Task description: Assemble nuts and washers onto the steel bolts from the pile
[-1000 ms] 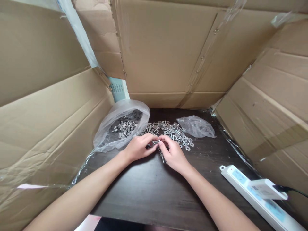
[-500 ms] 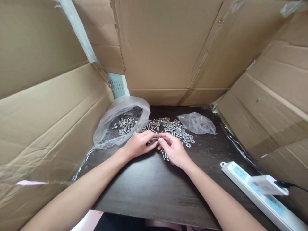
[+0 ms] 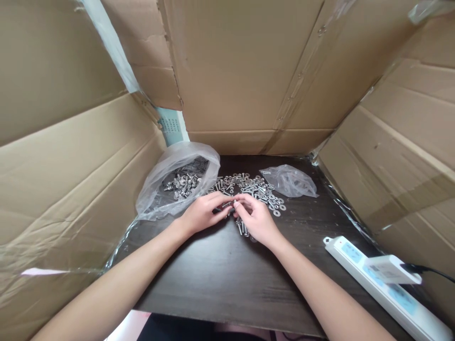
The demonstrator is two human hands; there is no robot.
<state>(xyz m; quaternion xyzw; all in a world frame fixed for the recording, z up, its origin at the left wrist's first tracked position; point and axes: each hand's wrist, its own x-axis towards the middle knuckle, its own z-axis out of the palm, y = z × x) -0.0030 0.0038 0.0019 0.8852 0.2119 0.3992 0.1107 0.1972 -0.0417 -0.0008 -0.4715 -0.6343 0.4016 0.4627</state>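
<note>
My left hand (image 3: 205,211) and my right hand (image 3: 256,219) meet fingertip to fingertip above the dark table. Both are closed in a pinch around a small piece of metal hardware, mostly hidden by the fingers and too small to name. Just beyond the hands spreads a loose pile of screws, nuts and flat washers (image 3: 276,213). A few screws (image 3: 242,228) lie beneath my right hand, partly covered by it. Left of the pile, a clear plastic bag (image 3: 151,196) lies open toward me, with assembled metal fasteners (image 3: 185,184) inside.
A crumpled clear bag (image 3: 289,181) lies behind the pile to the right. On the right side of the table (image 3: 213,279) is a white power strip (image 3: 350,255) with a charger (image 3: 393,269) and black cable plugged in. Cardboard walls (image 3: 245,66) enclose the left, back and right.
My hands stay together at nearly the same spot, with only slight finger movement. The whole view has shifted a little, so the surroundings appear slightly farther left.
</note>
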